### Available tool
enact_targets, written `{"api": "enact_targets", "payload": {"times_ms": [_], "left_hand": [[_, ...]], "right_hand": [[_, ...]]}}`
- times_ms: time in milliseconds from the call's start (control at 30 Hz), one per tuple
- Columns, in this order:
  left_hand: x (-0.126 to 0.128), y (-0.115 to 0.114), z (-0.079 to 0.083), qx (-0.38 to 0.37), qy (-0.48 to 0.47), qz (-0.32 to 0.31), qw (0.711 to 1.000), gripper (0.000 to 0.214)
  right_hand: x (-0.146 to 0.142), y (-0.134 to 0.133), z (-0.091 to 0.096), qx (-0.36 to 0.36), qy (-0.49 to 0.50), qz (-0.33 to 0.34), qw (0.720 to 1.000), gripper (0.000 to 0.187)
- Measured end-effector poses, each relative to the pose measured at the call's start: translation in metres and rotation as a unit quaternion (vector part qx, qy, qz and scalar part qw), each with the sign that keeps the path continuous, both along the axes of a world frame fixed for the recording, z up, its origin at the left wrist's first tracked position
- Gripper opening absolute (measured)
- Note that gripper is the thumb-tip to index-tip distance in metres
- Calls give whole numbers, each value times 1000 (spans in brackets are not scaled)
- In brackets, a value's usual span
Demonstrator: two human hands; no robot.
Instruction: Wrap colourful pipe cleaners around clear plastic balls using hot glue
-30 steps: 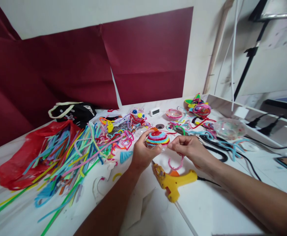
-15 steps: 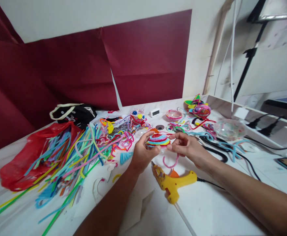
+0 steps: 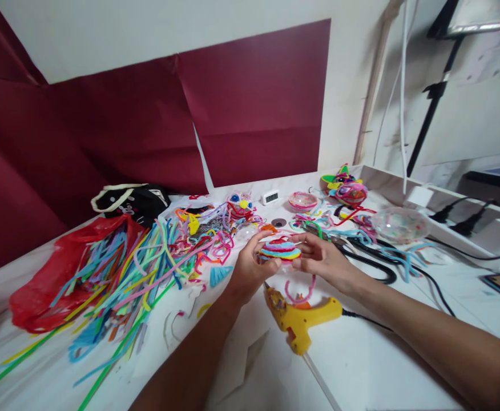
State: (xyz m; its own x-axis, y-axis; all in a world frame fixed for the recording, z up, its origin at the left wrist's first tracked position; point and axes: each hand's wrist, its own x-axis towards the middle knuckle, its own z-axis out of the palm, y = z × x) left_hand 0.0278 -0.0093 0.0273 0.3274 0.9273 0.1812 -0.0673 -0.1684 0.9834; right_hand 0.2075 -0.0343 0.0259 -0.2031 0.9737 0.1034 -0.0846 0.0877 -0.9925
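Observation:
Between my hands is a rounded craft piece point(image 3: 279, 249), wrapped in bands of red, pink, light blue and yellow pipe cleaner. My left hand point(image 3: 250, 265) grips its left side, thumb low at the front. At its right side my right hand point(image 3: 322, 257) has closed in, with thumb and fingers on the edge. A pink pipe cleaner point(image 3: 300, 299) curls down below the piece; where its upper end goes is hidden. Just under the hands lies a yellow hot glue gun point(image 3: 303, 321) with a glue stick out of its back end.
At left, a red plastic bag point(image 3: 36, 291) spills many pipe cleaners point(image 3: 134, 285). Behind stand a black bag point(image 3: 134, 202), a small digital timer point(image 3: 270, 197), a decorated ball point(image 3: 239, 204) and a clear bowl point(image 3: 302, 201). Black-handled scissors point(image 3: 374, 265) and cables lie right.
My right hand has moved in from just off the piece's right edge and now holds it. The piece has shifted slightly to the right.

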Motion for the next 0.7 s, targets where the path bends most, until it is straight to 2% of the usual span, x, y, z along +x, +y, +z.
{"api": "enact_targets", "payload": {"times_ms": [400, 700], "left_hand": [[5, -4, -3, -8, 19, 13, 1000, 68], [6, -8, -3, 14, 14, 13, 1000, 65]], "right_hand": [[2, 1, -11, 51, -40, -14, 998, 46], [7, 4, -15, 83, -75, -27, 993, 44]]}}
